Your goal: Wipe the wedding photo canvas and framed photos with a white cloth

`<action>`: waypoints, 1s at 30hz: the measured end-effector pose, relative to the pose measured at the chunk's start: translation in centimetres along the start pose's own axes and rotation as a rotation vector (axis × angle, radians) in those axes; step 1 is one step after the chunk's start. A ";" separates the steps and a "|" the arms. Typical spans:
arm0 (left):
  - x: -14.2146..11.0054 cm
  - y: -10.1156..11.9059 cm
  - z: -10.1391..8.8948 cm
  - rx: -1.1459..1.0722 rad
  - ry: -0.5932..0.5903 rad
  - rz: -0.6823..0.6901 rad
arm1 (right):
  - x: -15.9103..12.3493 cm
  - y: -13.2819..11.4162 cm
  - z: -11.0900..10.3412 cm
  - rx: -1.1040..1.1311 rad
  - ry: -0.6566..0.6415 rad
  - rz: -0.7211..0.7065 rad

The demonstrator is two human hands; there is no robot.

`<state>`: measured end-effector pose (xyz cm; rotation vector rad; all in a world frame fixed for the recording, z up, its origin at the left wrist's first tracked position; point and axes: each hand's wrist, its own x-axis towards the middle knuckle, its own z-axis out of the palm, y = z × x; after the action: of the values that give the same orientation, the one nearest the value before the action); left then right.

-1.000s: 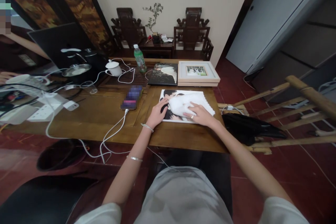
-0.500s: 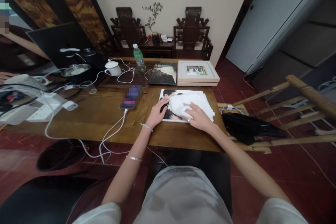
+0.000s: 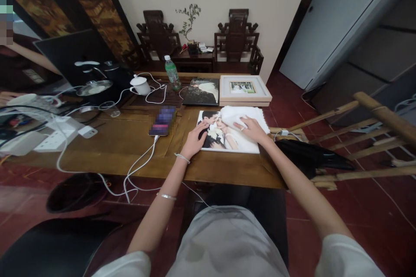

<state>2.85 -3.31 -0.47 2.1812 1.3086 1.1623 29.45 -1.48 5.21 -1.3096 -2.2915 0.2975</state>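
Wiping is the step in hand: our right hand presses a white cloth flat, fingers spread, on the far right part of the photo lying on the table. Our left hand rests open on its left edge, steadying it. Next we judge the uncovered near part wants a sweep.

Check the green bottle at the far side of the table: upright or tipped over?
Upright. The green bottle stands on its base on the table with its white cap at the top, beside the white cup.
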 end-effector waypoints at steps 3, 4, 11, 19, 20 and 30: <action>0.0 0.1 0.0 -0.008 0.003 -0.002 | 1.4 0.5 0.3 -0.047 0.051 0.041; 0.0 0.1 0.0 -0.009 0.003 -0.002 | 1.5 0.2 0.6 -0.060 0.053 0.037; 0.0 0.1 0.0 -0.002 -0.016 -0.002 | -3.3 -5.8 2.6 -0.077 -0.101 -0.211; -0.1 0.7 -0.2 -0.020 -0.017 -0.028 | -6.2 -4.4 0.0 0.052 -0.181 -0.238; 0.0 0.7 -0.2 -0.018 -0.012 -0.029 | -6.0 -3.6 -0.3 0.055 -0.167 -0.188; 0.0 0.5 0.1 -0.017 0.007 -0.013 | -1.5 1.9 -0.7 -0.047 0.056 0.044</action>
<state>3.18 -3.52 -0.20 2.1553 1.3090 1.1728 31.90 -1.77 4.59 -1.3757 -2.2388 0.2200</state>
